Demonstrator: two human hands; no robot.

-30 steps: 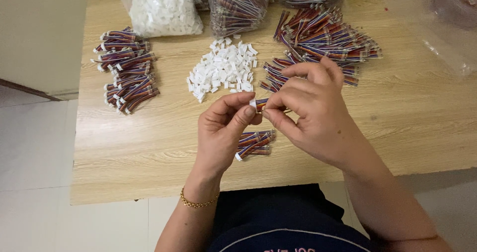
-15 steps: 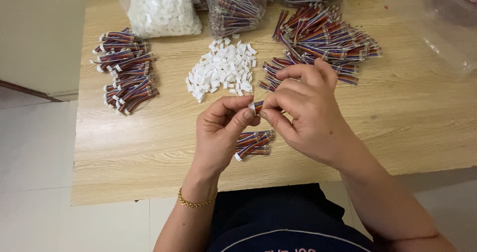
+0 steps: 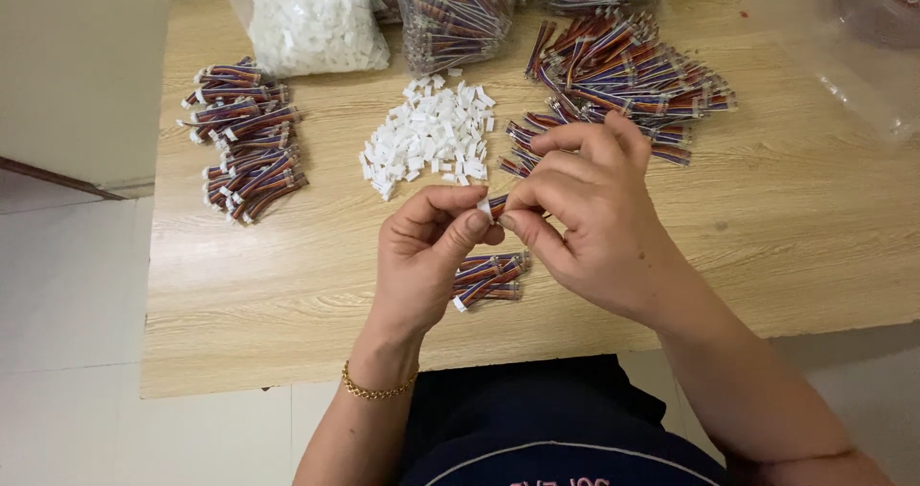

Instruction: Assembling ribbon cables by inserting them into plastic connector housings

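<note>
From your head camera, your left hand [image 3: 422, 256] and right hand [image 3: 589, 213] meet over the wooden table [image 3: 786, 227], fingertips pinched together on one short bundle of coloured wires [image 3: 494, 204] with a white plug at its end. Just below your fingers lies a small stack of wire bundles [image 3: 487, 279]. Beyond your fingertips sits a heap of white plugs [image 3: 431, 133]. Past your right knuckles spreads a big pile of wire bundles [image 3: 632, 69]; well left of your left hand, another pile [image 3: 244, 136].
</note>
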